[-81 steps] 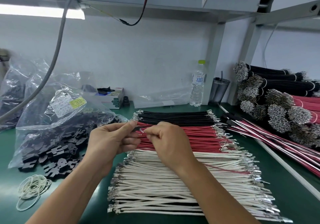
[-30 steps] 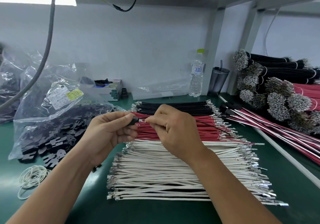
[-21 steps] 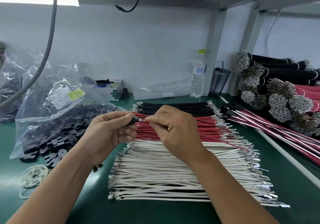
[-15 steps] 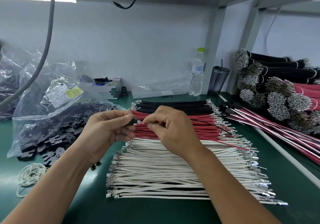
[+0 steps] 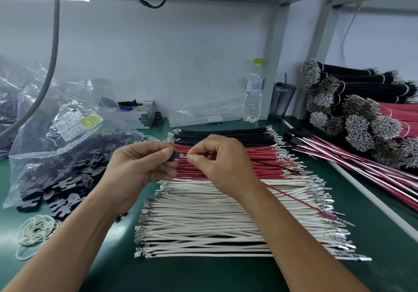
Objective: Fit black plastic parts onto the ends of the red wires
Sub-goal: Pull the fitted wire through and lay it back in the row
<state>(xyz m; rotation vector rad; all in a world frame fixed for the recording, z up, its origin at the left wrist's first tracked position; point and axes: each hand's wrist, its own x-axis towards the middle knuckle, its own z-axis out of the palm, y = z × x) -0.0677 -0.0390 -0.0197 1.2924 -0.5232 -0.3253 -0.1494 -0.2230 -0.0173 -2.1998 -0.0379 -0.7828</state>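
Mating in progress | black plastic part [image 5: 173, 156] is pinched by left hand [image 5: 138, 167] | red wire [image 5: 294, 197] terminal, gripped by right hand [image 5: 222, 162], is now brought against its opening, gap closed since half a second ago | insertion judged imminent | red wires [image 5: 260, 160] stacked behind

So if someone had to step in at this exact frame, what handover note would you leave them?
Left hand pinches a black plastic part at its fingertips.
Right hand pinches a red wire near its metal terminal, tip right at the part; whether it is seated cannot be told.
The wire trails right across the white wires.
Loose red wires wait behind; spare parts fill the plastic bag.
Left: seat this one, then continue.
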